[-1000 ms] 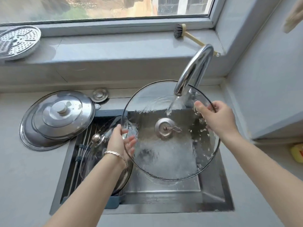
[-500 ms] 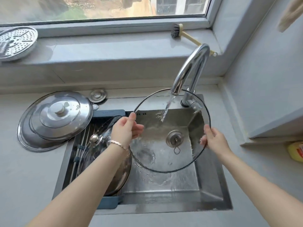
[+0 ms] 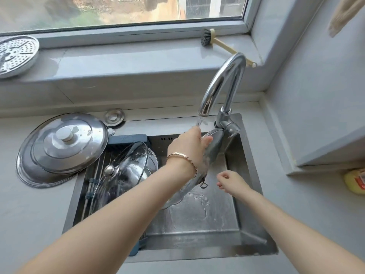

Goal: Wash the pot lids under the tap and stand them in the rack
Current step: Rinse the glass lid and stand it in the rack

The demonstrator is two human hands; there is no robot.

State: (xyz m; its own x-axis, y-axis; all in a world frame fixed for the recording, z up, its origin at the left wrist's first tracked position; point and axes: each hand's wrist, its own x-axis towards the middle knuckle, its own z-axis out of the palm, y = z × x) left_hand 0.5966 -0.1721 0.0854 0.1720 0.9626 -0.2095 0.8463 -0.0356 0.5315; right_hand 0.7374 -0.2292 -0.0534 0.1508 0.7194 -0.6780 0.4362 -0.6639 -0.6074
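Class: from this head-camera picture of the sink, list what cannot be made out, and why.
Head view throughout.
1. Held glass lid under the tap: edge-on, blurred, knob hidden by the left hand and wrist.
2. Rack: near end hidden by the left forearm.
3. Yellow object: cut by the right edge, unidentifiable.

Round glass pot lid [image 3: 213,149], centre: colourless, grey rim. Second glass lid [image 3: 126,165], near left: clear, droplet-speckled, silver knob. Plastic rack frame [image 3: 128,138]: slate blue. Stacked domed steel lids [image 3: 63,147], left: mirror silver, white flecks. Round steel steamer plate [image 3: 15,54], far left: silver, punched-hole pattern. Curved metal tap [image 3: 223,82]: bright chrome. Dish brush [image 3: 217,43], far: black bristles, cream handle. Chain bracelet [image 3: 181,156]: rose gold. Plastic bottle [image 3: 355,181], right: yellow, red label. Smooth counter [image 3: 29,214]: pale grey.
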